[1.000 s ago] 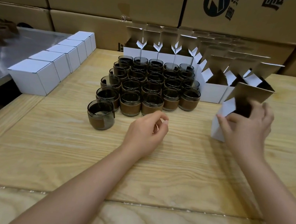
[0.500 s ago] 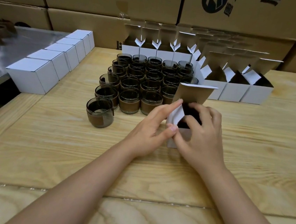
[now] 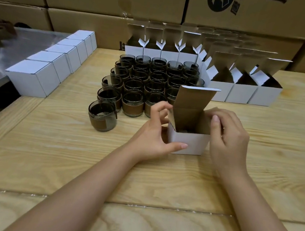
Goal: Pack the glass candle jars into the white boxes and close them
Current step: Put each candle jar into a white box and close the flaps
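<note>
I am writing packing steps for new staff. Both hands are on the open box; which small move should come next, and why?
Probably the left hand should let go and reach for the single jar left of the open box. The lid stands up, the mouth is open, and the right hand can steady the box.

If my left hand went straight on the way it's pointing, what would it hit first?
The white box: your left hand grips its left side, so it would probably just push the box toward your right hand.
</note>
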`<action>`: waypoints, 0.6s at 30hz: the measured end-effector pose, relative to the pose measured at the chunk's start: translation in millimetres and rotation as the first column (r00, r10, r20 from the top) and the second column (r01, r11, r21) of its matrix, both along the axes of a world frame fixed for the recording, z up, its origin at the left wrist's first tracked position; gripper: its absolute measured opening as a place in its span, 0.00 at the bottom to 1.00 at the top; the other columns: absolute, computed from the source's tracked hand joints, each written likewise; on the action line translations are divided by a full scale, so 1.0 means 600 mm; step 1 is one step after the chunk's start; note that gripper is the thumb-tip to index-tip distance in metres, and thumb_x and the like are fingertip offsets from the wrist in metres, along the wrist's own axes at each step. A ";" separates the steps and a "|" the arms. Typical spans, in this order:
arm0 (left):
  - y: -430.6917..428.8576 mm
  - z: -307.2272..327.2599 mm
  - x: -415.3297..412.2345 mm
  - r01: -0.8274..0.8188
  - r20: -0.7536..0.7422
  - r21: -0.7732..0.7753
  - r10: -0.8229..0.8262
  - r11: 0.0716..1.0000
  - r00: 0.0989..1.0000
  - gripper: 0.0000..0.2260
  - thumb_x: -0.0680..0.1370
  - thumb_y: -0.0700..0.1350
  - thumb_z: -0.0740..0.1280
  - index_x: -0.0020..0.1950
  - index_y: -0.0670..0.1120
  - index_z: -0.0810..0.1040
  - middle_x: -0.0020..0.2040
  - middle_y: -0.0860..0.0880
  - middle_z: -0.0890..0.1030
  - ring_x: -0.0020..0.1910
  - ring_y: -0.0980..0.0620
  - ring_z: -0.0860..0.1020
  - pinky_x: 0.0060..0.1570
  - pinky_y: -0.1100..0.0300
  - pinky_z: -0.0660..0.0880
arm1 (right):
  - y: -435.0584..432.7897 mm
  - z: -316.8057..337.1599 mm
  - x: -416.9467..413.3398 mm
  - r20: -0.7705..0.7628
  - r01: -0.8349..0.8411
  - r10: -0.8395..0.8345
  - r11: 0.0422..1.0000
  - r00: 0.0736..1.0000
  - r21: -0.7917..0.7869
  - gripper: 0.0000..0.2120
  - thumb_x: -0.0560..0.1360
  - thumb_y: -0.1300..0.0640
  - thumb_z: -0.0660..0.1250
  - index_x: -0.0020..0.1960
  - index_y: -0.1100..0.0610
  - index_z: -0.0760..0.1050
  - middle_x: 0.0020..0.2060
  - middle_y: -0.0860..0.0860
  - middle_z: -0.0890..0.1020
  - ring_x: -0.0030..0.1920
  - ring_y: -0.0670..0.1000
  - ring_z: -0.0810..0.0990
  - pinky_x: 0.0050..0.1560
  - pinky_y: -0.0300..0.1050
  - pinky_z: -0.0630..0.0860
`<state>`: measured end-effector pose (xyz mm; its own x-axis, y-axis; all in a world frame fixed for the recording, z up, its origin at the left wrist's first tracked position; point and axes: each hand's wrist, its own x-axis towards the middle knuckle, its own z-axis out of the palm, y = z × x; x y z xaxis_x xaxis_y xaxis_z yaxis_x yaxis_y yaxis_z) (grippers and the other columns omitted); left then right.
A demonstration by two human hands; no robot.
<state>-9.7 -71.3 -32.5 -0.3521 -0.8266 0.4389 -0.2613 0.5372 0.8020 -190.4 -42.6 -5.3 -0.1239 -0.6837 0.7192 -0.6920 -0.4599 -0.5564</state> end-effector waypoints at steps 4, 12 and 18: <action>-0.003 -0.004 0.005 -0.005 -0.056 0.092 0.010 0.996 0.998 0.34 0.65 0.53 0.77 0.54 0.71 0.54 0.55 0.67 0.72 0.54 0.57 0.79 0.55 0.56 0.78 | -0.009 -0.004 -0.013 0.266 -0.099 0.061 0.986 0.962 0.132 0.15 0.76 0.69 0.61 0.47 0.51 0.79 0.45 0.45 0.81 0.49 0.42 0.77 0.48 0.36 0.72; -0.003 0.010 0.012 0.100 -0.132 0.219 -0.072 0.971 0.989 0.33 0.62 0.51 0.78 0.54 0.66 0.59 0.58 0.49 0.73 0.58 0.41 0.77 0.56 0.39 0.76 | -0.029 -0.001 -0.040 0.550 -0.527 0.333 0.815 0.766 0.241 0.25 0.67 0.63 0.55 0.48 0.42 0.84 0.58 0.45 0.78 0.64 0.45 0.73 0.63 0.41 0.68; -0.010 0.010 0.013 0.153 -0.149 0.252 -0.118 0.956 0.982 0.42 0.62 0.42 0.80 0.66 0.62 0.60 0.59 0.62 0.75 0.61 0.52 0.77 0.60 0.52 0.76 | -0.037 0.005 -0.041 0.715 -0.669 0.330 0.698 0.617 0.255 0.27 0.63 0.63 0.54 0.55 0.49 0.82 0.49 0.44 0.84 0.50 0.43 0.80 0.47 0.36 0.76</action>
<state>-1.7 -77.1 -26.7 -0.4227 -0.8670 0.2639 -0.0841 0.3275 0.9411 -214.7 -65.1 -2.1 0.0829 -0.9751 0.2059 0.1118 -0.1962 -0.9742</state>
